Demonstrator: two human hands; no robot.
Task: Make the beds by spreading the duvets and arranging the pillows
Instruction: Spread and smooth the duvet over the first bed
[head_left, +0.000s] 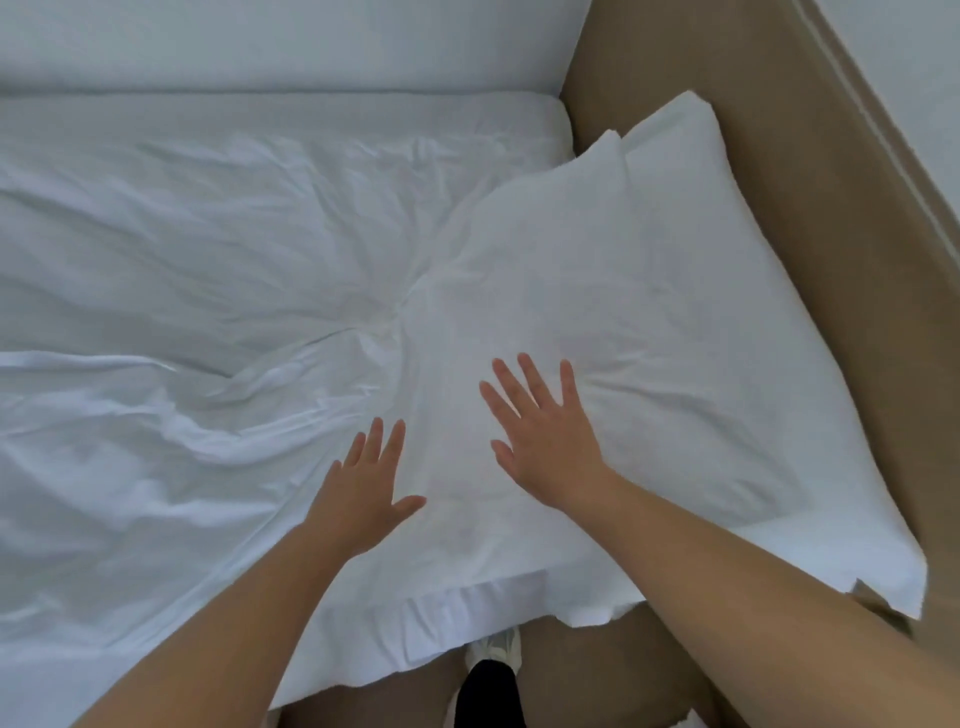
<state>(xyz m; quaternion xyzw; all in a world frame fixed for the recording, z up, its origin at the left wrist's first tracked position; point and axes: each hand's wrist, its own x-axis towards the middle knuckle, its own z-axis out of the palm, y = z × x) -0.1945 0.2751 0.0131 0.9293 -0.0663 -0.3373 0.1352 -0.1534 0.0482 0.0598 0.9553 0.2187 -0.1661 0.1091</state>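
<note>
1. Duvet (182, 260): lay wrinkled across the bed (311, 111), creases bunched near its head end.
2. Pillow (675, 312): rested at the bed's head edge, touching the tan headboard (779, 234).
3. Right hand (550, 447): pressed flat into the pillow, fingers spread.
4. Left hand (363, 499): lay flat by the pillow's near corner, fingers straight, slightly apart.

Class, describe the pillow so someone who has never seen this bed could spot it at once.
Start at the tan headboard on the right. The pillow lies alongside it, under the right hand. Unlike the wrinkled duvet beside it, it is plump and rectangular.
</note>
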